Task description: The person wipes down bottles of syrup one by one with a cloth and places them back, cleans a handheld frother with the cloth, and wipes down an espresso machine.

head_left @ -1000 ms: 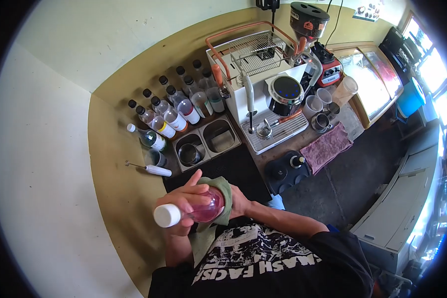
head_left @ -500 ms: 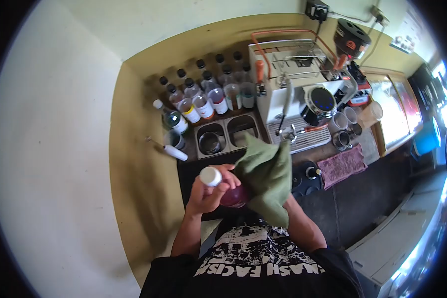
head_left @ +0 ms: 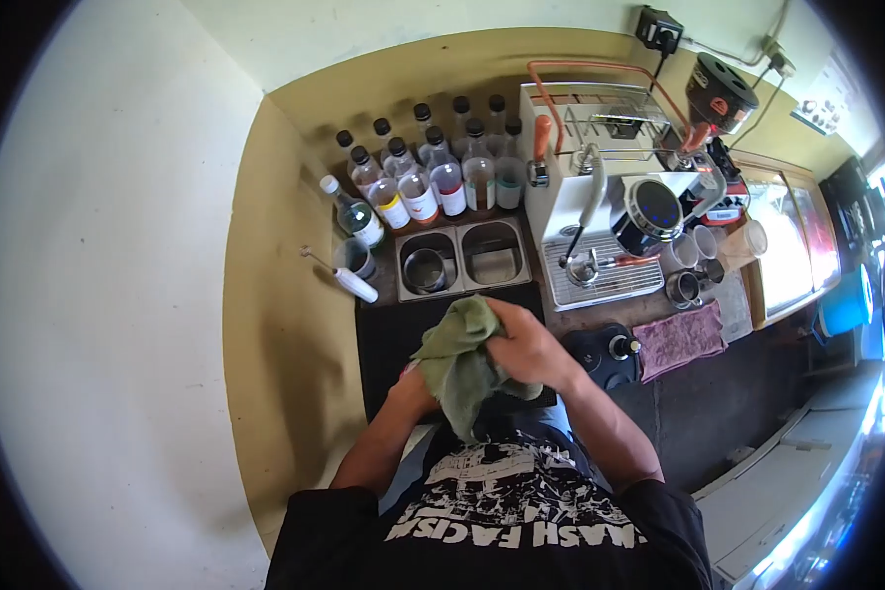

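Observation:
A green cloth (head_left: 462, 359) is bunched over the top of a bottle held in front of my shirt. My right hand (head_left: 529, 346) is closed on the cloth, fingers wrapped in its upper folds. Lower on the left, my left hand (head_left: 413, 391) is around the bottle, its fingers mostly hidden under the cloth. Just a pinkish sliver of the bottle (head_left: 409, 369) shows beside the left hand; its white cap is covered. Below both hands lies a black mat (head_left: 388, 339) on the counter.
Behind the mat are two steel bins (head_left: 462, 280), one with a metal cup (head_left: 426, 269). Several black-capped bottles (head_left: 418, 197) stand by the wall. A milk frother (head_left: 354, 285) is at left. An espresso machine (head_left: 570, 211), tamping mat (head_left: 600, 356) and purple towel (head_left: 680, 342) are at right.
My right hand has brought the cloth up and left over the bottle's cap, which was exposed before. The left hand has dropped slightly and is now largely covered. The view has shifted a little.

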Tool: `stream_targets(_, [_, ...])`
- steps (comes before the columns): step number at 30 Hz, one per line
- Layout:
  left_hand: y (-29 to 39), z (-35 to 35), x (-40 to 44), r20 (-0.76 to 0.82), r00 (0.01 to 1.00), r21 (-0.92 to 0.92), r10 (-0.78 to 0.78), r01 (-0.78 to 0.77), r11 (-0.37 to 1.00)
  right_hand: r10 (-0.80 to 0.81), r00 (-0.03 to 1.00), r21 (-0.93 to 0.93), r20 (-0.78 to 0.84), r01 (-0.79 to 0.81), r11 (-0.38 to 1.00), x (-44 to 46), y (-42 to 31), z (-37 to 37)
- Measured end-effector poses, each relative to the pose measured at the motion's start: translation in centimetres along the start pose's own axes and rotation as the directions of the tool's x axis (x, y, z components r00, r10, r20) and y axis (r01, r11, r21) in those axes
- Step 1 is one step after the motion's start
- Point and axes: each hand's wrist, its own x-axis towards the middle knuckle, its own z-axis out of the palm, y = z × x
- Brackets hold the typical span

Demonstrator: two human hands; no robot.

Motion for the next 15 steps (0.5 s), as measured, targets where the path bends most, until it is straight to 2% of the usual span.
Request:
stream_targets(2, [0.4, 0.1, -0.2, 0.084, 0.996, 0.226, -0.004, -0.015, 0.974, 0.037, 0.999, 0.141, 0.029, -0.041, 0.989, 1.2, 2.4, 0.0])
stream_targets(3, [1.5, 0.2, -0.1, 0.037, 0.997, 0.398, 0.061, -0.071, 0.915, 0.136, 0.99, 0.216, 0.03, -0.139, 0.966, 1.6, 2.1, 0.1])
stream_targets(4, [2.7, -0.3, -0.1, 0.1, 0.991, 0.28, -0.084, 0.053, 0.959, 0.231, 0.973, 0.36, 0.008, -0.218, 0.907, 2.2, 2.6, 0.2])
stream_targets(6, [4.4, -1.3, 0.8, 0.283, 0.905, 0.064, -0.319, 0.314, 0.947, 0.42, 0.907, 0.623, -0.011, -0.322, 0.712, 3.7, 4.5, -0.1])
stream_targets(7, [3.5, 0.0, 0.2, 0.157, 0.965, -0.18, -0.211, 0.238, 0.954, 0.507, 0.861, 0.717, -0.026, -0.338, 0.61, 4.3, 4.8, -0.7])
stream_targets(8, [3.9, 0.0, 0.4, 0.131, 0.982, -0.021, -0.133, 0.137, 0.99, 0.423, 0.905, 0.824, 0.04, -0.27, 0.499, 5.0, 7.1, -1.8])
stream_targets(10, [4.6, -0.7, 1.2, 0.108, 0.994, 0.304, 0.036, -0.067, 0.95, 0.342, 0.935, 0.903, -0.089, -0.07, 0.424, 4.1, 4.1, -3.7])
stream_targets(11, [4.6, -0.4, 1.4, 0.061, 0.998, 0.12, -0.02, 0.012, 0.993, 0.283, 0.946, 0.918, -0.16, 0.037, 0.394, 3.8, 4.1, -4.8])
stream_targets(12, [4.8, -0.6, 1.8, 0.036, 0.998, 0.108, 0.061, -0.064, 0.992, 0.228, 0.945, 0.923, -0.232, 0.141, 0.358, 3.5, 4.0, -5.8])
stream_targets(14, [5.4, -1.1, 2.5, -0.013, 0.975, 0.092, 0.222, -0.22, 0.971, 0.121, 0.971, 0.948, -0.208, 0.169, 0.269, 2.1, 3.1, -6.9])
stream_targets(15, [5.3, -1.1, 2.5, -0.023, 0.977, 0.068, 0.214, -0.212, 0.975, 0.11, 0.976, 0.939, -0.188, 0.145, 0.313, 1.6, 3.5, -7.1])
